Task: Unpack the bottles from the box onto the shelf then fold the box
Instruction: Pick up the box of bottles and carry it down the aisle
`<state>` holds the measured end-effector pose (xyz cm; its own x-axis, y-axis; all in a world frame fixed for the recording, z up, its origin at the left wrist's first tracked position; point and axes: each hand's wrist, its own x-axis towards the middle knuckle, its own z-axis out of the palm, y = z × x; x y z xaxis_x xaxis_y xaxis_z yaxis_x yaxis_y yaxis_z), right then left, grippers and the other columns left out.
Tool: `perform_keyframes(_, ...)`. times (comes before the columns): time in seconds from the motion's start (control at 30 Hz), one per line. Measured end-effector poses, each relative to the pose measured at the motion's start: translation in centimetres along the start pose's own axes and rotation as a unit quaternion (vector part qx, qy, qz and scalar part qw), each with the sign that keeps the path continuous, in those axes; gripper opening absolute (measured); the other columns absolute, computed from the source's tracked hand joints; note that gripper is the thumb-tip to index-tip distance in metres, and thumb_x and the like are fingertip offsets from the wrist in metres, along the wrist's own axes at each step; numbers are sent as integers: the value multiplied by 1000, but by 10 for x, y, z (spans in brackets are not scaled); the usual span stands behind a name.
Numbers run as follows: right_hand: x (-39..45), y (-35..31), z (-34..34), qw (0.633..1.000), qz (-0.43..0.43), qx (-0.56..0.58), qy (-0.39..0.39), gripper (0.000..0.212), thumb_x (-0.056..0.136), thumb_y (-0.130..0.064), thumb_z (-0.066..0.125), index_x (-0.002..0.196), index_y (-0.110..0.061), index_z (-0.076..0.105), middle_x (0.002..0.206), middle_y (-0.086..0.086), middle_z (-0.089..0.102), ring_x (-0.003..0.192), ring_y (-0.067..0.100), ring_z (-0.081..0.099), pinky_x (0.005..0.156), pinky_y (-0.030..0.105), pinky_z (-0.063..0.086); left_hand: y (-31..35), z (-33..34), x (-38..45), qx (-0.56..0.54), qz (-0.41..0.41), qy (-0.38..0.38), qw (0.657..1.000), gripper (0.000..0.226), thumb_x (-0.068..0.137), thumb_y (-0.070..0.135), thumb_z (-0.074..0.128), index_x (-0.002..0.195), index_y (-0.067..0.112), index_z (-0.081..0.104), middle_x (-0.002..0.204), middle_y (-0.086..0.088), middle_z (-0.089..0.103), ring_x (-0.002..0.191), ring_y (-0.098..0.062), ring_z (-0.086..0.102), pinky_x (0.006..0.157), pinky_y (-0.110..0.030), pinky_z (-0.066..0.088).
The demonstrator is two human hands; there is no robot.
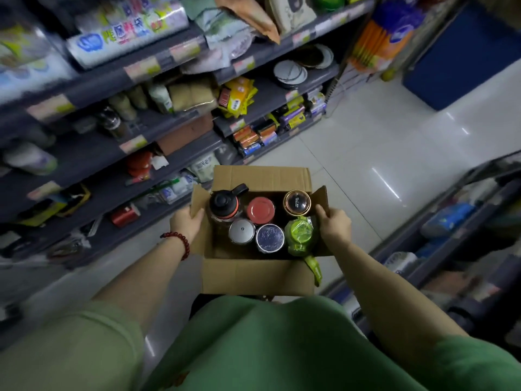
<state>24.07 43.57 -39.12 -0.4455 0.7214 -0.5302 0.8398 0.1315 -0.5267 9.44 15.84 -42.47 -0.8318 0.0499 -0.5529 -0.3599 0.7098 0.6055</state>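
The left hand [186, 221] curls its fingers over the left side flap of the cardboard box [253, 275], thumb on the flap's inner face, gripping it at the edge. The right hand [335, 224] does the same on the opposite side, fingers wrapped round the right flap with the fingertips showing over its top edge. A red bead bracelet [180, 241] sits on the left wrist, and both bare forearms run back to green short sleeves. Between the two hands the box is held open, all four flaps spread, in front of the person's body and above the pale tiled floor [380, 142]. Six bottles stand upright inside in two rows, seen from the top: a black-lidded bottle [224, 203] at far left, a red lid [260, 210] beside it, a gold-rimmed cap [297, 203] at far right; nearer the body a silver lid [242, 230], a dark foil-wrapped lid [269, 238] and a bright green bottle [300, 234] whose strap hangs over the near flap. To the left, dark store shelves [93, 153] carry blurred packaged goods, and another shelf unit [451, 221] stands to the right.
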Motion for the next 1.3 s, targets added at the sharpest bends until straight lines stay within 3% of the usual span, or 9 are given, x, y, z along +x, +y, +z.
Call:
perform_keyframes(0.13,23,-35,14,999,-36,-29,-28,36,97,-39,49,83,-9,62,83,13,65,83,30,63,74,37,50,2,-17,11,-19,-25,33,999,29,94,27,54,98,2,67,100,-20,69,97,-36,64,81,-38,48)
perform_keyframes(0.27,43,-70,29,994,-78,-56,-55,37,96,-41,50,85,-9,65,91,18,69,89,34,64,85,47,53,4,-30,14,-38,-53,83,994,26,94,26,53,93,2,64,97,-20,68,95,-36,63,76,-35,45)
perform_keyframes(0.37,60,-100,40,985,-116,-89,-90,38,96,-42,49,85,-9,64,92,18,69,91,34,64,83,44,53,1,-38,10,-63,-90,128,986,26,94,25,53,85,2,60,91,-22,66,92,-37,61,71,-34,41)
perform_keyframes(0.5,81,-137,57,960,-189,-156,-134,44,97,-43,47,98,-5,67,98,20,69,96,37,63,75,35,45,-14,-35,-1,-126,-152,179,964,32,95,28,52,92,-2,63,93,-22,65,91,-34,60,80,-38,46)
perform_keyframes(0.63,88,-177,70,918,-276,-213,-191,45,98,-40,46,108,0,63,107,24,66,103,41,60,76,35,42,-25,-21,-30,-212,-204,237,926,33,95,28,51,108,0,63,106,-20,65,100,-35,59,85,-38,44)
perform_keyframes(0.97,53,-224,130,787,-432,-334,-287,47,98,-39,47,100,4,65,102,26,66,97,39,63,70,30,37,-49,23,-108,-361,-319,363,798,38,96,26,50,122,0,59,119,-19,62,115,-37,55,92,-35,42)
perform_keyframes(1.1,25,-220,159,746,-458,-378,-302,46,98,-39,47,100,3,65,103,26,66,98,38,62,69,32,38,-76,27,-134,-385,-347,379,767,37,95,26,51,120,0,60,121,-21,62,111,-38,56,97,-42,45)
perform_keyframes(1.2,-3,-214,181,702,-492,-411,-310,45,99,-38,43,100,2,63,106,26,64,101,39,61,77,39,44,-96,25,-153,-401,-360,388,748,33,95,25,50,114,0,62,115,-22,64,106,-37,58,91,-39,45)
perform_keyframes(1.3,-29,-210,204,667,-516,-425,-329,42,100,-37,42,101,0,62,106,27,64,100,40,61,74,38,42,-114,23,-171,-420,-371,404,723,32,96,26,50,111,0,62,112,-22,65,104,-36,59,87,-37,45)
